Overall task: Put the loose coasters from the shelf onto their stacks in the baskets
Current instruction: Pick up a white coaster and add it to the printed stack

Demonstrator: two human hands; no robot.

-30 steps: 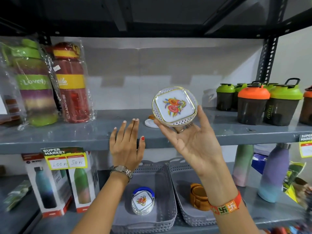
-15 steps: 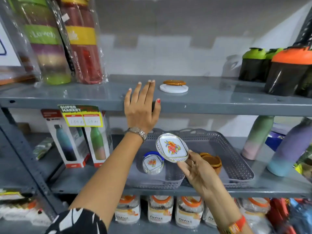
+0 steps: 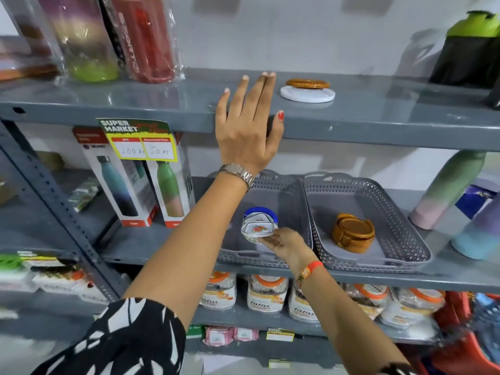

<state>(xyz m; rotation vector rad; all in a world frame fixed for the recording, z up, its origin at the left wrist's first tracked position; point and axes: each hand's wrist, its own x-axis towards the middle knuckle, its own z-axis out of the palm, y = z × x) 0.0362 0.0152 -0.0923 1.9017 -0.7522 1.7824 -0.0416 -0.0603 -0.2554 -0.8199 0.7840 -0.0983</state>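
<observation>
right grip point(image 3: 284, 243) pinches floral coaster point(image 3: 257, 229) atop its stack; left grip point(image 3: 247, 123) spread.

The right hand point(image 3: 284, 243) holds a floral white coaster point(image 3: 256, 230) over its stack in the left basket point(image 3: 297, 196). The left hand point(image 3: 247, 125) lies flat on the upper shelf point(image 3: 378, 115) edge, near a brown coaster point(image 3: 307, 83) atop a white one point(image 3: 307, 93). The right basket point(image 3: 400, 212) holds a brown stack point(image 3: 353, 232).

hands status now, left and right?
Left hand: open, flat on the shelf edge.
Right hand: holding the floral coaster at its stack.
</observation>
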